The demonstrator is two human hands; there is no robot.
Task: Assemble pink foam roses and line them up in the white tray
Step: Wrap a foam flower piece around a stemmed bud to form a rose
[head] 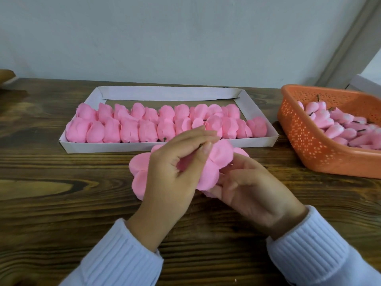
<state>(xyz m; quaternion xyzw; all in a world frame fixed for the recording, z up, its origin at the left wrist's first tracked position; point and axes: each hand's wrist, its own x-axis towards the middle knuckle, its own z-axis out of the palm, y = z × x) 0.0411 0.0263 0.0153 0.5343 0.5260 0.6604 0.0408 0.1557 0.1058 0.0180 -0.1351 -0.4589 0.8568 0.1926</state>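
Both hands hold one pink foam rose (219,156) just in front of the white tray (169,93), its petals spread wide. My left hand (175,168) pinches the flower near its centre, thumb and fingers curled over the petals. My right hand (251,188) cups the petals from the right and below, fingers curled on them. Loose pink petals (140,164) stick out to the left of my left hand. Two rows of finished pink roses (127,129) lie across the front half of the tray.
An orange perforated basket (303,137) at the right holds several pink rose buds (340,122) with dark stems. The tray's back strip is bare. Dark wooden table (61,203) runs to a pale wall. A white box corner (362,83) shows at far right.
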